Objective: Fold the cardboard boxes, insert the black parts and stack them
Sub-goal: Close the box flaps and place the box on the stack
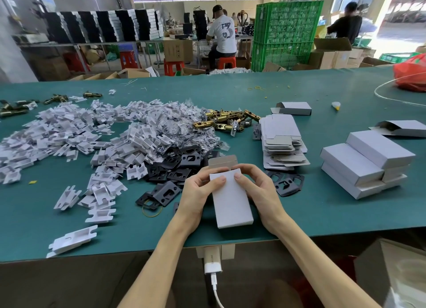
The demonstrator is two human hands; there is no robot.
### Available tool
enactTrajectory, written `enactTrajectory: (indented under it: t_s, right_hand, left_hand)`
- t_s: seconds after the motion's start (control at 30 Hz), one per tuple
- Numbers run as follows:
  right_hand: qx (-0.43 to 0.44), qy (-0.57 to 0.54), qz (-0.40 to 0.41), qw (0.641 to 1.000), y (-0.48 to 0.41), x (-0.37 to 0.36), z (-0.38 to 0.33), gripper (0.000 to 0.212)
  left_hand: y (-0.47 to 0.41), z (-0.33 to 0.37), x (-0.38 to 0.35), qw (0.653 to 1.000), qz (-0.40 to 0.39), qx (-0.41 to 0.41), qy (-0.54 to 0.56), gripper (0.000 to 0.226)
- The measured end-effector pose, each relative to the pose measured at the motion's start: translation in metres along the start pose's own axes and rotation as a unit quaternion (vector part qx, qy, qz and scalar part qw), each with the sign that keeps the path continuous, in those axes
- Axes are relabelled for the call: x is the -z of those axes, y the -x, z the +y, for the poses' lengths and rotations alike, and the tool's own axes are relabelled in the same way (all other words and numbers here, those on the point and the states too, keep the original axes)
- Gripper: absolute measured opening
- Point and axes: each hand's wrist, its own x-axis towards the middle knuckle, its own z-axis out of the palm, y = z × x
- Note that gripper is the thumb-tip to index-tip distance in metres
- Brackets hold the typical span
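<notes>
A white cardboard box (230,204) is held above the green table (299,215), its far flap standing open. My left hand (198,194) grips its left side with the thumb on top. My right hand (258,190) grips the right side, thumb on the top face near the open end. Black metal plates (184,167) lie in a heap just beyond the box, and more black plates (285,183) lie to its right. Flat unfolded box blanks (281,141) are piled behind on the right. Several folded boxes (366,164) are stacked at the right.
A big heap of white plastic inserts (92,134) covers the left of the table, with clear bags and brass latches (226,121) behind. Two half-open boxes (292,108) lie at the back right. A red bag (412,74) sits far right. People work at benches beyond.
</notes>
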Motion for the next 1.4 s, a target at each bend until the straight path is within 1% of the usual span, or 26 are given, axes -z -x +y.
enactTrajectory:
  t_s: [0.1,0.2,0.27,0.37,0.43,0.47,0.53,0.6,0.67,0.73,0.77,0.8,0.87,0.93,1.0,1.1,1.13,1.23,1.3,1.4]
  right_hand:
    - [-0.003,0.0,0.01,1.0,0.0,0.0,0.001,0.011]
    - [0.007,0.014,0.012,1.0,-0.001,-0.001,0.002,0.012]
    - [0.012,0.019,0.006,1.0,-0.003,-0.002,0.001,0.023]
    - [-0.023,0.023,-0.003,0.999,-0.004,-0.005,0.001,0.05]
    - [-0.028,0.063,-0.035,0.997,-0.004,-0.007,0.002,0.054]
    - [-0.025,0.088,-0.056,0.994,-0.004,-0.008,0.003,0.054]
    - [-0.016,0.13,-0.086,0.988,-0.005,-0.01,0.005,0.052]
    - [-0.012,0.112,-0.095,0.989,-0.006,-0.009,0.006,0.048]
    - [-0.018,0.066,-0.075,0.995,-0.007,-0.007,0.007,0.043]
    - [-0.022,0.036,-0.024,0.999,-0.007,-0.003,0.008,0.038]
    - [-0.026,0.01,0.01,1.0,-0.007,-0.001,0.01,0.038]
    - [-0.034,-0.029,0.046,0.998,-0.008,0.002,0.01,0.042]
    - [-0.053,-0.111,0.108,0.987,-0.01,0.005,0.009,0.051]
    - [-0.058,-0.149,0.137,0.978,-0.011,0.006,0.008,0.049]
    - [-0.049,-0.146,0.144,0.978,-0.011,0.005,0.009,0.043]
    - [-0.038,-0.115,0.131,0.984,-0.01,0.004,0.01,0.034]
    - [-0.036,-0.11,0.128,0.985,-0.01,0.004,0.01,0.033]
    - [-0.03,-0.112,0.128,0.985,-0.009,0.004,0.01,0.039]
    - [-0.022,-0.112,0.122,0.986,-0.009,0.005,0.01,0.038]
    - [-0.014,-0.097,0.119,0.988,-0.01,0.005,0.011,0.034]
  left_hand:
    - [0.0,0.001,0.001,1.0,-0.016,0.002,0.005,0.036]
    - [0.0,-0.001,0.002,0.999,-0.038,-0.026,0.006,0.036]
    - [-0.001,-0.003,0.003,0.998,-0.033,-0.049,0.003,0.041]
    - [-0.003,-0.005,0.005,0.997,0.016,-0.07,0.03,0.059]
    - [-0.006,-0.008,0.007,0.993,0.062,-0.085,0.045,0.064]
    - [-0.007,-0.01,0.008,0.991,0.089,-0.094,0.045,0.062]
    - [-0.009,-0.014,0.01,0.983,0.138,-0.111,0.039,0.049]
    - [-0.011,-0.016,0.012,0.977,0.18,-0.108,0.036,0.036]
    - [-0.013,-0.017,0.012,0.975,0.2,-0.097,0.032,0.028]
    - [-0.012,-0.016,0.011,0.975,0.203,-0.087,0.025,0.018]
    - [-0.011,-0.015,0.01,0.976,0.202,-0.083,0.024,0.016]
    - [-0.01,-0.012,0.008,0.977,0.194,-0.079,0.025,0.022]
    - [-0.007,-0.01,0.005,0.985,0.149,-0.078,0.025,0.039]
    - [-0.005,-0.007,0.003,0.992,0.095,-0.074,0.024,0.044]
    - [-0.004,-0.004,0.0,0.996,0.061,-0.05,0.044,0.049]
    - [-0.003,-0.001,-0.002,0.994,0.067,-0.023,0.079,0.06]
    - [-0.004,-0.002,0.0,0.994,0.073,-0.021,0.074,0.059]
    - [-0.003,-0.005,0.002,0.996,0.063,-0.013,0.06,0.042]
    - [-0.003,-0.005,0.003,0.997,0.058,-0.009,0.04,0.04]
    - [-0.001,-0.005,0.001,0.999,0.043,-0.013,0.027,0.045]
